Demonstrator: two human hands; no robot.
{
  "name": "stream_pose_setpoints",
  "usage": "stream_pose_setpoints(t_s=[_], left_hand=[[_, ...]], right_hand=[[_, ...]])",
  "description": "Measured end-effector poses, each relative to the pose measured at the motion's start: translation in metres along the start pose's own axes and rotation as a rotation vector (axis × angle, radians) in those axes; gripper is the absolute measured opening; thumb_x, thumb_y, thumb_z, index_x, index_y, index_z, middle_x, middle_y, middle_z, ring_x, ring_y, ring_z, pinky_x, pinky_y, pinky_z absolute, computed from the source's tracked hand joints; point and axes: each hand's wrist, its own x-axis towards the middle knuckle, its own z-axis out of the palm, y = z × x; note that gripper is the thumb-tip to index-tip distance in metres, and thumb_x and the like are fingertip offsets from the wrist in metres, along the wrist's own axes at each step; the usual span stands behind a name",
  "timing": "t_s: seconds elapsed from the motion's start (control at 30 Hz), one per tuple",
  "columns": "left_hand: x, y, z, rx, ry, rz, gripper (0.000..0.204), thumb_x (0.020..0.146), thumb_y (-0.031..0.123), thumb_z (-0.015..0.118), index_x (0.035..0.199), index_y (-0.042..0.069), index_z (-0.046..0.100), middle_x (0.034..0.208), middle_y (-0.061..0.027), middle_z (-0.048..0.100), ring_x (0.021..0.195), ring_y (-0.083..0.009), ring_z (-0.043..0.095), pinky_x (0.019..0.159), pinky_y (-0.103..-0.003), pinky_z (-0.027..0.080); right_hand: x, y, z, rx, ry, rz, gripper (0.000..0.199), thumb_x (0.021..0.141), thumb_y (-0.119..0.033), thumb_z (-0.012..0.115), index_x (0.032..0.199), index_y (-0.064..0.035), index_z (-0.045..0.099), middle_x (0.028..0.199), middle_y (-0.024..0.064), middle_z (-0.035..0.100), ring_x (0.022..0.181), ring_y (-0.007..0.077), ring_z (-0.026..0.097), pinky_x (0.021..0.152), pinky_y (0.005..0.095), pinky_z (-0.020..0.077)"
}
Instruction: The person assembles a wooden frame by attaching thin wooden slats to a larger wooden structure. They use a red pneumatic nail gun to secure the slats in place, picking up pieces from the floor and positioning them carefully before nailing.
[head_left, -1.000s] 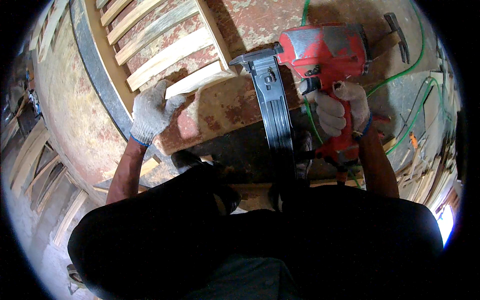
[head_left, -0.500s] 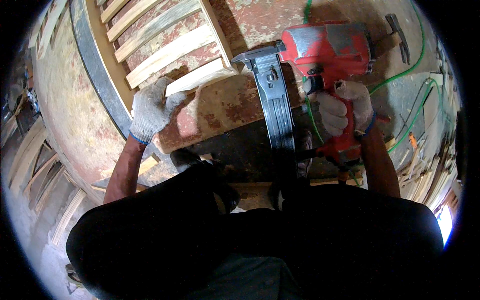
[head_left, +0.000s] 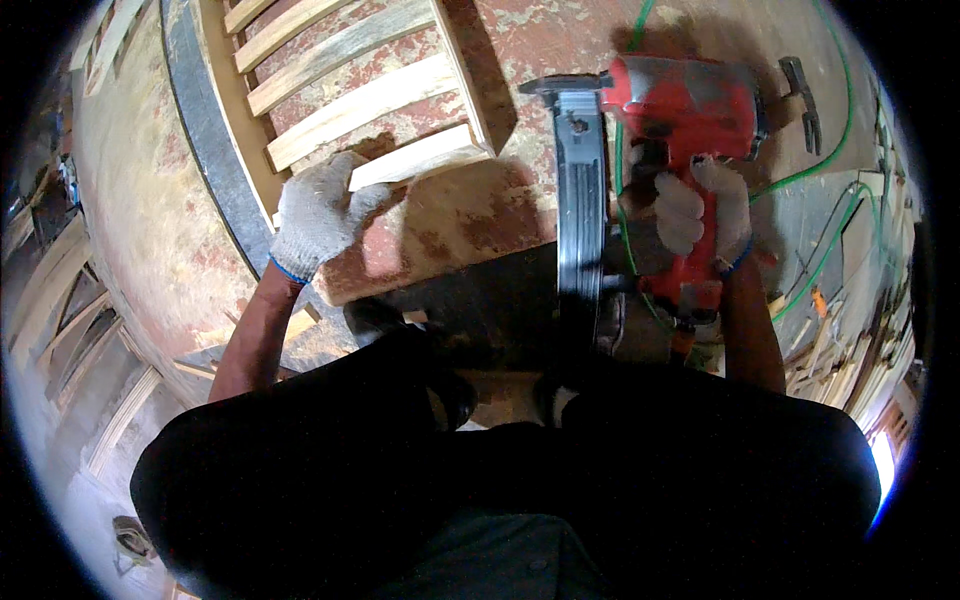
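My left hand [head_left: 322, 218], in a pale knitted glove with a blue cuff, is closed around the left end of the nearest slat [head_left: 425, 158] of a slatted wooden frame [head_left: 232, 100]. This slat lies between the frame's two long side rails. In my right hand [head_left: 722, 205], gloved the same way, is a red nail gun [head_left: 690, 95] with a long dark magazine, gripped by its handle. The gun's nose points left and stands apart from the frame's near right corner. Motion blurs the gun slightly.
Beneath the frame is a worn, reddish work surface [head_left: 440, 225] with a dark strip [head_left: 190, 110] along the left. A hammer [head_left: 800, 105] lies at the far right, near a green air hose [head_left: 800, 180]. Wood strips are piled on the floor at both sides. My feet are below.
The nail gun has moved right and away from the frame's near right corner, its magazine now more upright. My left hand keeps its hold on the slat. The whole view has shifted slightly.
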Motion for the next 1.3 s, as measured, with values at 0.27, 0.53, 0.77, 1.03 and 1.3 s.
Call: stream_pose_setpoints(t_s=[0.27,0.53,0.77,1.03,1.3], left_hand=[[-0.001,-0.047,-0.032,-0.101,0.53,-0.116,0.05,0.097,0.04,0.065,0.127,0.0,0.062,0.123,-0.0209,0.064,0.108,-0.0346,0.065,0.095,-0.044,0.051],[0.072,-0.17,-0.071,-0.083,0.343,-0.606,0.071,0.092,0.06,0.059,0.112,-0.007,0.065,0.097,-0.0247,0.071,0.093,-0.0362,0.069,0.082,-0.043,0.051],[0.088,-0.203,-0.063,-0.051,0.286,-0.458,0.063,0.091,0.054,0.059,0.097,-0.008,0.069,0.092,-0.0304,0.07,0.086,-0.0428,0.069,0.078,-0.049,0.053],[-0.023,-0.134,-0.038,-0.18,0.43,-0.657,0.056,0.095,0.048,0.06,0.09,-0.007,0.068,0.081,-0.0276,0.067,0.073,-0.04,0.067,0.07,-0.049,0.052],[-0.108,-0.055,0.003,-0.95,0.607,-0.783,0.058,0.1,0.043,0.058,0.117,-0.011,0.066,0.092,-0.0198,0.07,0.087,-0.0273,0.069,0.078,-0.038,0.053]], right_hand=[[-0.016,-0.022,0.043,-0.319,0.821,-0.211,0.037,0.101,-0.039,0.053,0.117,-0.0057,0.06,0.08,0.0041,0.06,0.061,0.0156,0.056,0.054,0.0328,0.0476],[-0.021,-0.025,0.086,-1.568,1.239,-0.155,0.029,0.096,-0.014,0.058,0.122,-0.0015,0.064,0.104,0.0086,0.07,0.093,0.0125,0.067,0.079,0.0257,0.0531],[0.067,0.055,0.112,-0.705,0.508,0.054,0.029,0.098,-0.019,0.06,0.123,-0.0041,0.058,0.096,0.0082,0.068,0.086,0.0185,0.066,0.071,0.0327,0.0567],[0.1,0.126,0.118,-0.12,0.308,0.204,0.037,0.105,-0.02,0.047,0.135,0.0019,0.049,0.128,0.0258,0.062,0.113,0.0371,0.065,0.1,0.0533,0.052],[0.135,-0.009,0.163,-1.286,0.262,-0.368,0.026,0.097,-0.021,0.061,0.109,0.0011,0.067,0.109,0.015,0.07,0.102,0.0232,0.068,0.087,0.0334,0.0553]])
